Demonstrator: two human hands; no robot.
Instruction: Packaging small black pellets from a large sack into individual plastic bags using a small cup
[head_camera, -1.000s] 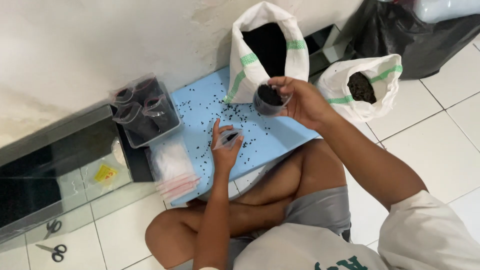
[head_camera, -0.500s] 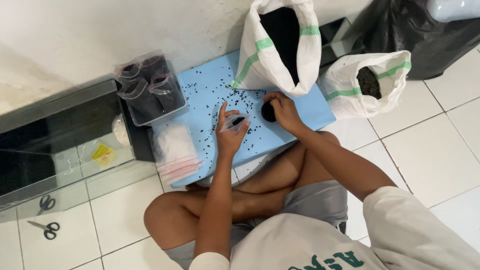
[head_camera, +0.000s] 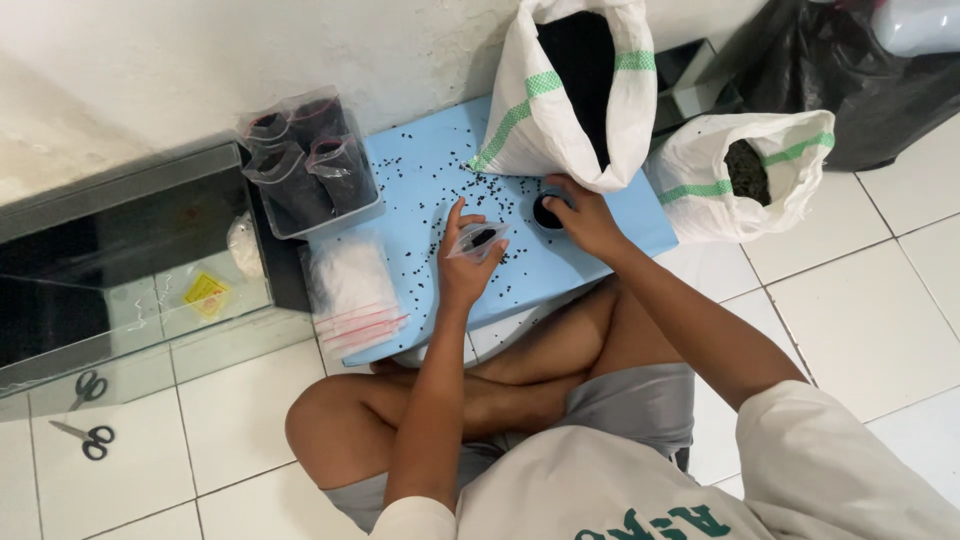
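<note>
I sit cross-legged on a tiled floor before a light blue board (head_camera: 420, 180) strewn with small black grains. My left hand (head_camera: 462, 262) holds a small clear plastic bag (head_camera: 480, 240) with a little dark grain in it, mouth turned up. My right hand (head_camera: 585, 218) grips a small dark cup (head_camera: 546, 212) set low on the board, just right of the bag. A large white woven sack (head_camera: 585, 90) with green stripes stands open behind the cup, dark inside.
A second white sack (head_camera: 745, 175) of dark material stands to the right, with a black plastic bag (head_camera: 850, 80) behind it. A clear tub (head_camera: 305, 170) holds several filled bags. A stack of empty clear bags (head_camera: 350, 290) lies beside a glass tank (head_camera: 130, 260). Scissors (head_camera: 90, 435) lie on the floor at left.
My right hand has brought the cup down from in front of the big sack to the board beside the bag. The left hand has stayed on the bag. The view has shifted a little.
</note>
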